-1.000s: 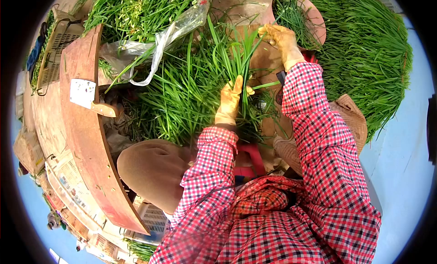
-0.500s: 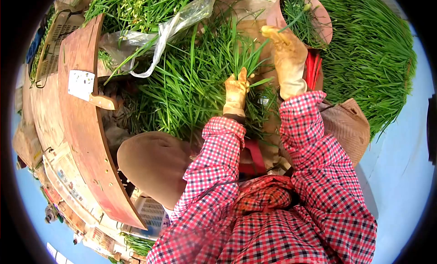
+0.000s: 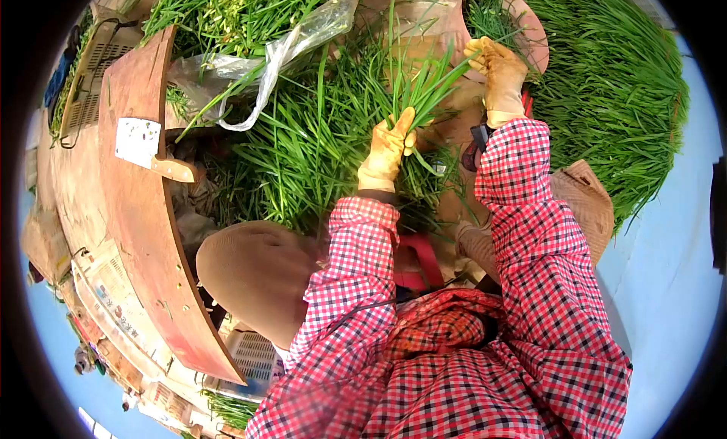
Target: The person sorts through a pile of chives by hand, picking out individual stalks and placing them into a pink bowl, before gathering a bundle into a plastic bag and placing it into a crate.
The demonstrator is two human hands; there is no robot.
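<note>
My left hand [image 3: 388, 147], in a yellowish work glove, is closed around the lower part of a small bunch of garlic chives [image 3: 428, 88]. The long flat green blades fan up and to the right. At their upper right tips is my right hand [image 3: 501, 72], gloved too, with its fingers pinched together on a blade or two; the exact contact is small. Beneath my left hand spreads a loose heap of garlic chives [image 3: 291, 155]. Just behind my right hand stands a pink bucket [image 3: 532, 34] with green stalks inside.
A large neat pile of green blades [image 3: 613, 91] lies on the right. On the left, a cleaver [image 3: 138, 141] rests on a curved-looking wooden board [image 3: 136, 235]. A clear plastic bag [image 3: 284, 57] lies by more cut greens [image 3: 235, 19] at the back.
My right hand has moved slightly right and its fingers have closed by the blade tips. My left hand has turned and raised the bunch, which now leans toward the right hand.
</note>
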